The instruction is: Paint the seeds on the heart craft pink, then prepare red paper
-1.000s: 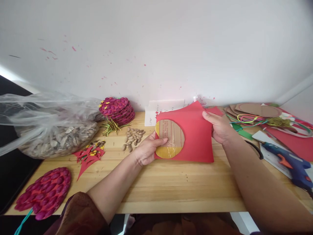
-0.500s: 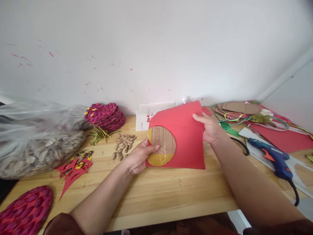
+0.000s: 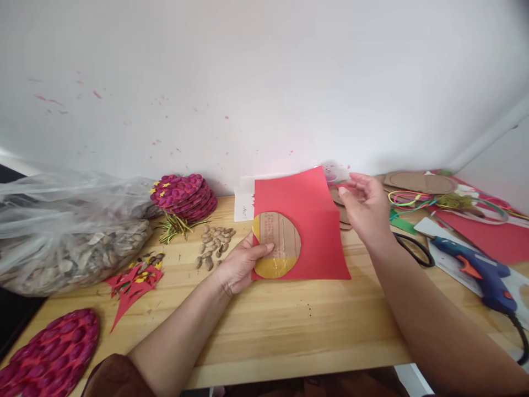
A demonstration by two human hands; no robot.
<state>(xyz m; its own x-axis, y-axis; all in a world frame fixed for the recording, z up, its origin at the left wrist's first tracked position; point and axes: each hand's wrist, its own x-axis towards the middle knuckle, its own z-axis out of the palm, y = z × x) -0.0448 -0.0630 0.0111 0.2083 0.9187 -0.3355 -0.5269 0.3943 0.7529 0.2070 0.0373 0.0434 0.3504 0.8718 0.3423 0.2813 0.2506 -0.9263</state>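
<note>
My left hand (image 3: 242, 263) is closed on the lower left of a red sheet of paper (image 3: 316, 237) and an oval cardboard piece (image 3: 279, 240) lying against it, the thumb pressing on the cardboard. Brown packing tape with yellowish shine covers part of the cardboard, and faint red print shows. The sheet is tilted up above the table. My right hand (image 3: 366, 209) is off the sheet, just beyond its right edge, with fingers and thumb apart and no object visibly held. Behind the sheet, cardboard ovals (image 3: 344, 216) are partly hidden.
On the wooden table (image 3: 264, 336), seed shells (image 3: 215, 240) lie left of my left hand. Further left are a stack of magenta shell-covered ovals (image 3: 185, 196), red scraps (image 3: 134, 289), a plastic bag of shells (image 3: 82, 248) and another magenta piece (image 3: 53, 353). A blue glue gun (image 3: 475, 264) lies right.
My right hand has let go of the red sheet's right edge and moved slightly right, opening. My left hand still holds the sheet and cardboard. The view has shifted a little.
</note>
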